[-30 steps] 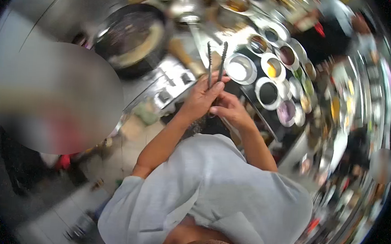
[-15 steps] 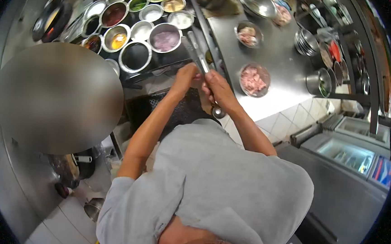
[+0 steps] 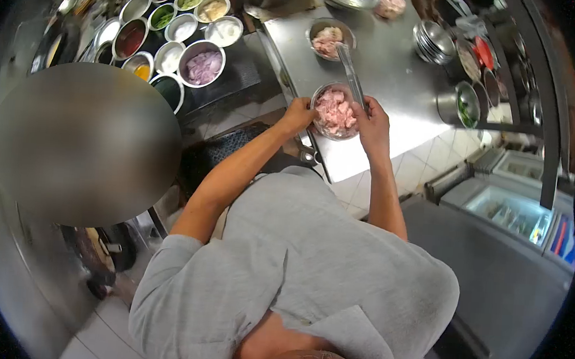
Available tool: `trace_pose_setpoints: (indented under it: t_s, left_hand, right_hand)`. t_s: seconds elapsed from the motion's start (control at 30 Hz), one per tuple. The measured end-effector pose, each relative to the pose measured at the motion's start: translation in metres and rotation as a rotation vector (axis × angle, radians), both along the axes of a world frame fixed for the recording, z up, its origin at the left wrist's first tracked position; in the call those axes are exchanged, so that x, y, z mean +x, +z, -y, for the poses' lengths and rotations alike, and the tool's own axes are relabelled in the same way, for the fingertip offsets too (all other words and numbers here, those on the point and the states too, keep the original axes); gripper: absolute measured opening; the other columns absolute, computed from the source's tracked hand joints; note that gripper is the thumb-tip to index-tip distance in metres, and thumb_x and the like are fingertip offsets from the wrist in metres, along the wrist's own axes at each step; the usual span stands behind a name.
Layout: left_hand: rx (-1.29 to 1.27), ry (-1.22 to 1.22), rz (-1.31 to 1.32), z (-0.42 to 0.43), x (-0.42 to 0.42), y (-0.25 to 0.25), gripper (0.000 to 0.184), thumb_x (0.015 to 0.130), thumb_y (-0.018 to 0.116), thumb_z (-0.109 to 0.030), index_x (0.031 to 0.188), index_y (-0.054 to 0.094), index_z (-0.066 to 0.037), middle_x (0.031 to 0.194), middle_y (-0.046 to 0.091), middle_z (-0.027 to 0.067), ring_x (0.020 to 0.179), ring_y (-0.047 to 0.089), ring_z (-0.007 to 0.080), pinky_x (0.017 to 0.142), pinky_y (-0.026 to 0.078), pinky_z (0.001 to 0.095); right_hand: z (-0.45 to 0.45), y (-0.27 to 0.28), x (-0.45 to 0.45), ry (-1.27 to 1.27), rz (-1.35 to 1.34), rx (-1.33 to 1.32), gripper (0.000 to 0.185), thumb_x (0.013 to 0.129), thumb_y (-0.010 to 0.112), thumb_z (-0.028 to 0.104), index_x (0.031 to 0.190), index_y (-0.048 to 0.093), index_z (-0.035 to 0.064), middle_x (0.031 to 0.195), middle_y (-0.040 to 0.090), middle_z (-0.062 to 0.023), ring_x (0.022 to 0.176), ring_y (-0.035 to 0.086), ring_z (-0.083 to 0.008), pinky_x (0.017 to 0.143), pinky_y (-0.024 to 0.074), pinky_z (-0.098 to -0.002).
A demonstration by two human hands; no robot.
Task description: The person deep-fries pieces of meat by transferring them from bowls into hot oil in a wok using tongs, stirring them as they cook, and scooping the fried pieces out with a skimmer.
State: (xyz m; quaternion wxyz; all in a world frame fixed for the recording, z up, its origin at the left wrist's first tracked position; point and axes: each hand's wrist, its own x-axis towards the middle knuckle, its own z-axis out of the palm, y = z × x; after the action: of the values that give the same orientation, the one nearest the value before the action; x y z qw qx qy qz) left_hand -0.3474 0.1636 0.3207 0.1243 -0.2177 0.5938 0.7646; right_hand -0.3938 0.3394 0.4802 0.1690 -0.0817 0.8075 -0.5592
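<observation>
A bowl (image 3: 316,129) of raw pink meat pieces (image 3: 335,111) stands on the steel counter, close to its near edge. My left hand (image 3: 297,116) grips the bowl's left rim, fingers closed on it. Metal tongs (image 3: 352,76) are in my right hand (image 3: 375,127), which is at the bowl's right side; its thumb is by the rim. The tongs point away from me, over the far rim and towards a second metal bowl (image 3: 352,33) with pale raw meat (image 3: 328,42) in it. Part of the tongs is hidden in my right hand.
Several metal bowls of ingredients stand on the left, among them one with chopped purple onion (image 3: 203,67). Farther right are stacked bowls (image 3: 433,43) and a pot with greens (image 3: 466,107). A large blurred oval covers the left. Freezers (image 3: 512,202) line the right side.
Both hands have moved right, from beside the counter to the bowl of meat pieces. My left hand has taken hold of its rim. The tongs have moved along in my right hand.
</observation>
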Motion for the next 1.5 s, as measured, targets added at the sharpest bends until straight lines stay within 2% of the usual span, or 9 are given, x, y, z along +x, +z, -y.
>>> trace_pose_setpoints:
  t_s: [0.07,0.17,0.53,0.7,0.83,1.03,1.23,1.33,1.5]
  left_hand:
    - [-0.171,0.029,-0.055,0.022,0.026,0.047,0.018,0.086,0.060,-0.003,0.101,0.063,0.006,0.084,0.066,0.0115,0.065,0.065,0.0183,0.055,0.058,0.0320]
    - [-0.083,0.281,-0.060,0.064,0.081,0.078,0.018,0.087,0.060,-0.004,0.102,0.061,0.006,0.082,0.064,0.0096,0.064,0.065,0.0161,0.053,0.057,0.0295]
    - [-0.335,1.638,-0.245,0.100,0.383,0.205,0.017,0.091,0.061,-0.008,0.104,0.062,0.002,0.088,0.068,0.0088,0.069,0.067,0.0132,0.054,0.059,0.0254]
    - [-0.524,2.080,-0.148,0.084,0.499,0.223,0.017,0.092,0.057,-0.007,0.102,0.061,0.006,0.090,0.069,0.0127,0.067,0.068,0.0163,0.054,0.060,0.0263]
    - [-0.481,2.270,-0.295,0.082,0.566,0.199,0.016,0.091,0.058,-0.006,0.101,0.061,0.007,0.089,0.068,0.0131,0.067,0.069,0.0177,0.055,0.061,0.0271]
    - [-0.471,2.427,-0.278,0.080,0.610,0.187,0.014,0.090,0.060,-0.005,0.098,0.062,0.007,0.089,0.067,0.0128,0.068,0.068,0.0180,0.055,0.061,0.0279]
    - [-0.537,2.446,-0.112,0.090,0.630,0.171,0.013,0.090,0.057,-0.004,0.090,0.060,0.009,0.080,0.064,0.0119,0.062,0.068,0.0188,0.051,0.059,0.0275]
    - [-0.488,2.504,-0.110,0.100,0.637,0.164,0.013,0.090,0.056,-0.003,0.093,0.061,0.008,0.082,0.065,0.0127,0.064,0.068,0.0186,0.052,0.060,0.0281]
    - [-0.370,2.651,-0.075,0.122,0.643,0.160,0.015,0.091,0.055,-0.004,0.096,0.061,0.008,0.086,0.066,0.0135,0.067,0.068,0.0188,0.054,0.061,0.0295]
  right_hand:
    - [0.017,-0.001,-0.004,0.085,-0.057,-0.001,0.035,0.093,0.066,0.024,0.116,0.063,-0.0024,0.092,0.066,-0.0054,0.082,0.057,-0.0111,0.077,0.0468,-0.0260]
    - [0.059,0.005,0.000,0.307,-0.059,0.014,0.034,0.094,0.065,0.024,0.115,0.063,-0.0028,0.095,0.066,-0.0068,0.086,0.057,-0.0124,0.079,0.0463,-0.0263]
    - [0.280,0.074,0.140,1.399,-0.246,-0.287,0.032,0.090,0.069,0.014,0.117,0.061,-0.0026,0.096,0.067,-0.0066,0.086,0.059,-0.0119,0.079,0.0477,-0.0275]
    - [0.349,0.121,0.265,1.744,-0.733,-0.406,0.031,0.085,0.070,0.010,0.114,0.063,0.0033,0.086,0.063,-0.0161,0.075,0.061,-0.0333,0.067,0.0486,-0.0371]
    - [0.381,0.130,0.368,1.953,-1.171,-0.416,0.029,0.085,0.067,0.012,0.113,0.060,0.0057,0.084,0.061,-0.0139,0.076,0.063,-0.0343,0.065,0.0492,-0.0435]
    - [0.398,0.122,0.464,2.050,-1.435,-0.510,0.030,0.080,0.064,0.006,0.110,0.059,0.0050,0.085,0.059,-0.0137,0.082,0.063,-0.0335,0.067,0.0514,-0.0443]
    - [0.440,0.116,0.515,2.120,-1.455,-0.646,0.023,0.081,0.060,0.007,0.104,0.060,0.0059,0.083,0.060,-0.0146,0.079,0.064,-0.0343,0.066,0.0517,-0.0446]
    - [0.463,0.128,0.532,2.253,-1.236,-0.441,0.010,0.087,0.059,0.012,0.093,0.063,0.0045,0.081,0.065,-0.0175,0.072,0.065,-0.0378,0.065,0.0505,-0.0470]
    - [0.509,0.128,0.552,2.340,-1.270,-0.583,0.019,0.088,0.060,0.014,0.104,0.063,0.0047,0.087,0.064,-0.0200,0.080,0.065,-0.0390,0.067,0.0501,-0.0493]
